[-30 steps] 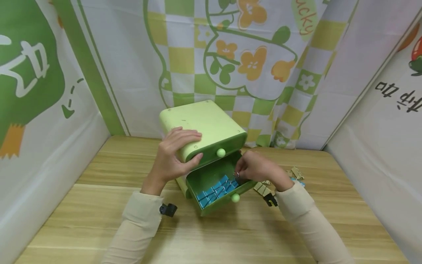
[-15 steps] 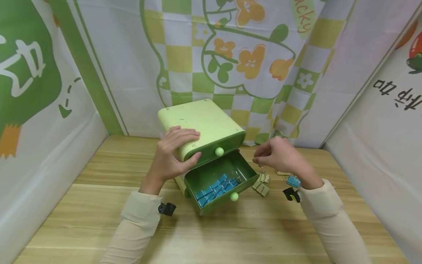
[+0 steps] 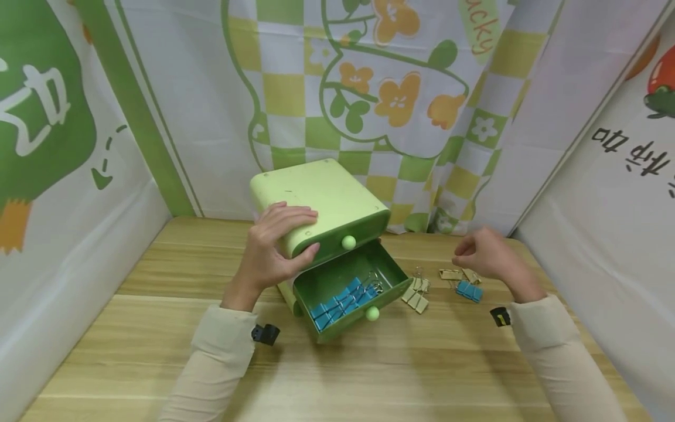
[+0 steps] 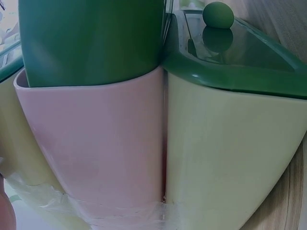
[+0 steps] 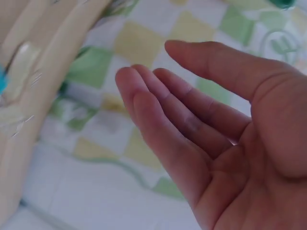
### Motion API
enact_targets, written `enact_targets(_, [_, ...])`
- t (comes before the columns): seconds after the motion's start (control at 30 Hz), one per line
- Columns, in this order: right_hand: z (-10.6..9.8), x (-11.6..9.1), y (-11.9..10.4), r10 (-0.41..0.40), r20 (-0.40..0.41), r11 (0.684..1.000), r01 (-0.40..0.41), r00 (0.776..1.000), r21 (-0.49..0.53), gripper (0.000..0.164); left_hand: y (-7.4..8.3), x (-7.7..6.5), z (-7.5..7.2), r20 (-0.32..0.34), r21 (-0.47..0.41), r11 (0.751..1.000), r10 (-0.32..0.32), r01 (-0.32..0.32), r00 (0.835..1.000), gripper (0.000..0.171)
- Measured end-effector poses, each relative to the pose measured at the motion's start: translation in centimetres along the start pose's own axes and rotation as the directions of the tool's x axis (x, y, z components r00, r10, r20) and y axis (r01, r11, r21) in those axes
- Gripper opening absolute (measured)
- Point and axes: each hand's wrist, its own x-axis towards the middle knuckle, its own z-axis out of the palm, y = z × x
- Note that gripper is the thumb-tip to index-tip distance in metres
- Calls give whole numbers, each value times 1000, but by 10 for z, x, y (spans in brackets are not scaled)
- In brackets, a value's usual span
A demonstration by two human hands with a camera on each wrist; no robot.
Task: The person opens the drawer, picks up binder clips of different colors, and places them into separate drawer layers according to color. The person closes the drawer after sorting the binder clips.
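My left hand (image 3: 276,249) holds the near left corner of a light-green desktop drawer unit (image 3: 327,193), fingers over its top and thumb at the front edge. The lower drawer (image 3: 387,285) is pulled out, with several blue binder clips (image 3: 345,300) lying inside along its front. Over the right of the table, my right hand (image 3: 482,252) is raised, its palm bare in the right wrist view. Below it lie gold binder clips (image 3: 471,275) and a blue binder clip (image 3: 469,291). Two more gold binder clips (image 3: 416,300) sit beside the drawer's right corner.
The upper drawer is closed, with a round green knob (image 3: 348,242). In the left wrist view, a pink tier (image 4: 96,139) stands beside a pale-green one (image 4: 230,153). A patterned curtain (image 3: 369,105) hangs behind the wooden table (image 3: 337,381).
My right hand has left the drawer and moved right, past the gold clips, to above the farther clips. My left hand has stayed on the drawer unit.
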Motion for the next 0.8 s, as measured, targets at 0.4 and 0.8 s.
enact_targets(0.4, [14,6,61,108,-46,983,-114,993,-143,23,-1,0,1,-1,-2,1000,0,0,1000,39])
enact_targets(0.8, [32,9,76,133,19,988,-131,991,-88,10,-1,0,2,-9,-10,1000,2,-3,1000,39])
